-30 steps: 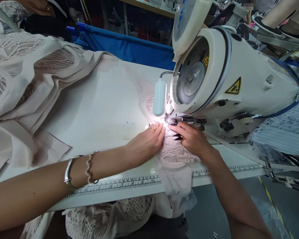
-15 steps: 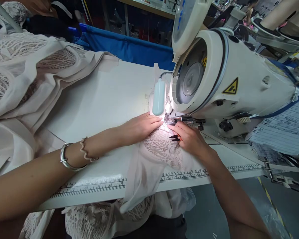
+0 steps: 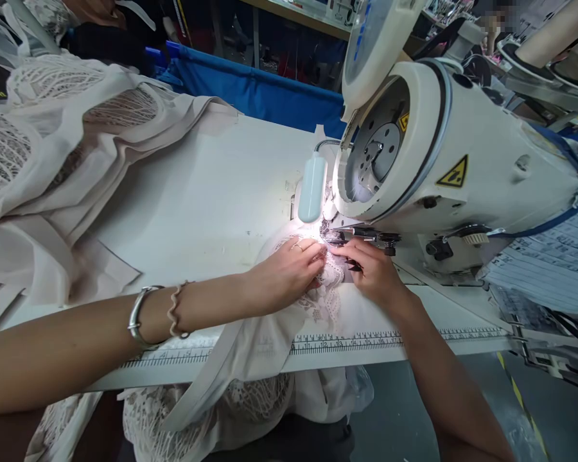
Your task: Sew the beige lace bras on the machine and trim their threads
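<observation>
My left hand [image 3: 289, 273] lies with fingers stretched on a beige lace piece [image 3: 326, 303], pressing it down just in front of the needle area [image 3: 331, 232] of the white sewing machine [image 3: 453, 160]. My right hand [image 3: 374, 273] rests on the same piece from the right. It is closed around small black thread snips [image 3: 354, 263], and its fingertips touch the fabric at the presser foot. The lace is bunched under both hands and hangs over the table's front edge. Two bracelets sit on my left wrist [image 3: 157, 317].
A lit lamp [image 3: 312, 189] hangs left of the needle. A heap of beige lace garments [image 3: 52, 160] covers the table's left side. A ruler strip [image 3: 347, 341] runs along the front edge. Behind the table is a blue bin [image 3: 260, 96]; printed sheets [image 3: 549, 263] lie at right.
The lace piece has been pulled back and bunched near the needle, with more of it hanging off the front edge. Both hands stayed at the presser foot. The handwheel's spokes now show sharply.
</observation>
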A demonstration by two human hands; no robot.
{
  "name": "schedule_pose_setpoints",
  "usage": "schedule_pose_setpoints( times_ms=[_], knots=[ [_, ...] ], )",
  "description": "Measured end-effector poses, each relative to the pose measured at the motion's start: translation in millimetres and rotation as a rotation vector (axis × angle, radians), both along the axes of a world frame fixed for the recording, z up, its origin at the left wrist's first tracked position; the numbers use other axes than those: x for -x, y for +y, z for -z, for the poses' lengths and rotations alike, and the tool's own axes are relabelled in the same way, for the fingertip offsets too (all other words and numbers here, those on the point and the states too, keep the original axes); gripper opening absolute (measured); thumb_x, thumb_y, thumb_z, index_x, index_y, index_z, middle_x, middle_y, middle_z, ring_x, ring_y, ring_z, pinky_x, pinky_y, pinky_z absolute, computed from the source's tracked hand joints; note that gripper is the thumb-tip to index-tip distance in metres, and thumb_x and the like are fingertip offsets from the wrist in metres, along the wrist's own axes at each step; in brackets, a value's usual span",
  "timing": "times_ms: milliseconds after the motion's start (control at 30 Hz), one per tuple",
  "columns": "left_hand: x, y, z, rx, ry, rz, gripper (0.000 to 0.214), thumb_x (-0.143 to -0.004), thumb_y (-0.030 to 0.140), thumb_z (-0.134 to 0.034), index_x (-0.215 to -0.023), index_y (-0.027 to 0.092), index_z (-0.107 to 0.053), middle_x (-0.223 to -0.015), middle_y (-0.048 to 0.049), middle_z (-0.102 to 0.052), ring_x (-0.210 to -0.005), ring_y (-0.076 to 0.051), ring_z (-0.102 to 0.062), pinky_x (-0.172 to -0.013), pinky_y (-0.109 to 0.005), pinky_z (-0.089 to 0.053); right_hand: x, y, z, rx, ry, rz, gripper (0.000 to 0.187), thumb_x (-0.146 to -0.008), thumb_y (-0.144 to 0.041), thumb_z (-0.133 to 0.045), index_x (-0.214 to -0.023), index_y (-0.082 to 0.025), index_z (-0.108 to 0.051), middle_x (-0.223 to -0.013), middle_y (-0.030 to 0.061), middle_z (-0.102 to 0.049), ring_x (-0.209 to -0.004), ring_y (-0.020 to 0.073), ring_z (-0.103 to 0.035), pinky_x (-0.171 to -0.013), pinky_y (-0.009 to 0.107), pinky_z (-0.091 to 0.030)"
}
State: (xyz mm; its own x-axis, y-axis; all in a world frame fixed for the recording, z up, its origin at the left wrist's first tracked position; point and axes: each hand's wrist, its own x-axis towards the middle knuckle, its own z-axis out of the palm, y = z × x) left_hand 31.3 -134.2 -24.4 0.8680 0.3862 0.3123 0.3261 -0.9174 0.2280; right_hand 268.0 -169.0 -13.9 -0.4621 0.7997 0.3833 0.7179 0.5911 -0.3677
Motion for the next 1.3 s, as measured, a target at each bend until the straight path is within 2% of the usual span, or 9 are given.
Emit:
schedule_pose_setpoints(
  times_ms=[100,200,267,367,500,667,867,1100,1300],
  knots=[
    [5.0,10.0,-1.4,0.037,-0.007,0.049,0.028,-0.1,0.013,-0.038,-0.107,0.011,-0.065,-0.118,-0.0162,-0.066,-0.106,-0.023,-0.06,-0.099,-0.047,-0.049,-1.1,0.7,-0.6,-0.053,-0.013,-0.049,0.039,-0.087,-0.001,-0.04,-0.107,-0.016,-0.069,-0.099,0.0077,-0.063,-0.081,0.021,-0.062,-0.068,0.03,-0.051],
    [8.2,19.2,-5.7,0.091,-0.034,0.075,0.031,-0.103,0.015,-0.035,-0.098,0.013,-0.066,-0.101,-0.0119,-0.069,-0.091,-0.019,-0.061,-0.09,-0.04,-0.052,1.6,2.7,-2.8,-0.14,-0.102,-0.102,0.035,-0.095,-0.001,-0.038,-0.103,-0.016,-0.07,-0.119,0.0111,-0.065,-0.095,0.0248,-0.062,-0.078,0.035,-0.053],
    [9.6,25.8,-6.4,0.088,-0.072,0.108,0.03,-0.102,0.014,-0.036,-0.104,0.012,-0.066,-0.099,-0.0116,-0.069,-0.086,-0.019,-0.06,-0.084,-0.038,-0.053,3.6,3.9,-4.0,-0.193,-0.165,-0.129,0.039,-0.097,0.001,-0.036,-0.103,-0.016,-0.07,-0.122,0.0089,-0.066,-0.102,0.0264,-0.061,-0.082,0.038,-0.052],
    [11.9,38.3,-3.5,0.059,-0.118,0.177,0.03,-0.1,0.012,-0.041,-0.115,0.014,-0.066,-0.102,-0.0116,-0.068,-0.087,-0.019,-0.06,-0.081,-0.036,-0.052,4.7,4.8,-3.5,-0.215,-0.202,-0.133,0.042,-0.096,0.004,-0.035,-0.109,-0.015,-0.071,-0.118,0.0068,-0.069,-0.101,0.0259,-0.061,-0.08,0.039,-0.052],
    [14.4,51.2,-1.7,0.044,-0.112,0.185,0.03,-0.1,0.015,-0.041,-0.109,0.015,-0.07,-0.102,-0.0121,-0.069,-0.091,-0.02,-0.061,-0.08,-0.035,-0.051,5.3,5.5,-0.4,-0.217,-0.174,-0.122,0.044,-0.092,0.006,-0.036,-0.114,-0.014,-0.069,-0.12,0.0073,-0.068,-0.103,0.0264,-0.061,-0.079,0.038,-0.052],
    [14.6,48.2,-8.5,0.001,-0.048,0.164,0.028,-0.095,0.005,-0.042,-0.1,0.015,-0.067,-0.11,-0.012,-0.069,-0.102,-0.021,-0.06,-0.085,-0.035,-0.047,8.4,5.6,-1.0,-0.204,-0.123,-0.135,0.043,-0.094,0.006,-0.033,-0.112,-0.013,-0.067,-0.117,0.0087,-0.068,-0.106,0.0271,-0.061,-0.079,0.038,-0.051],
    [16.9,47.1,-12.8,-0.109,0.011,0.195,0.042,-0.087,-0.003,-0.04,-0.111,0.019,-0.066,-0.096,-0.0075,-0.069,-0.079,-0.018,-0.057,-0.067,-0.031,-0.04,4.1,4.7,-0.6,-0.191,-0.135,-0.154,0.04,-0.097,0.005,-0.039,-0.114,-0.016,-0.068,-0.118,0.0078,-0.068,-0.105,0.0262,-0.061,-0.087,0.039,-0.054],
    [13.5,43.7,-15.7,-0.159,0.017,0.166,0.03,-0.096,0.003,-0.038,-0.091,0.015,-0.065,-0.097,-0.0108,-0.068,-0.089,-0.02,-0.058,-0.076,-0.033,-0.045,6.9,4.2,-0.2,-0.178,-0.154,-0.12,0.052,-0.089,0.008,-0.034,-0.122,-0.015,-0.066,-0.122,0.0076,-0.066,-0.111,0.0265,-0.06,-0.087,0.041,-0.055],
    [12.7,36.5,-17.4,-0.213,0.055,0.144,0.032,-0.097,0.001,-0.035,-0.105,0.013,-0.063,-0.089,-0.0083,-0.065,-0.07,-0.016,-0.051,-0.061,-0.031,-0.038,8.9,2.5,-2.0,-0.231,-0.133,-0.162,0.032,-0.097,0.002,-0.046,-0.107,-0.017,-0.07,-0.112,0.0057,-0.07,-0.098,0.0248,-0.062,-0.079,0.038,-0.053]
  ],
)
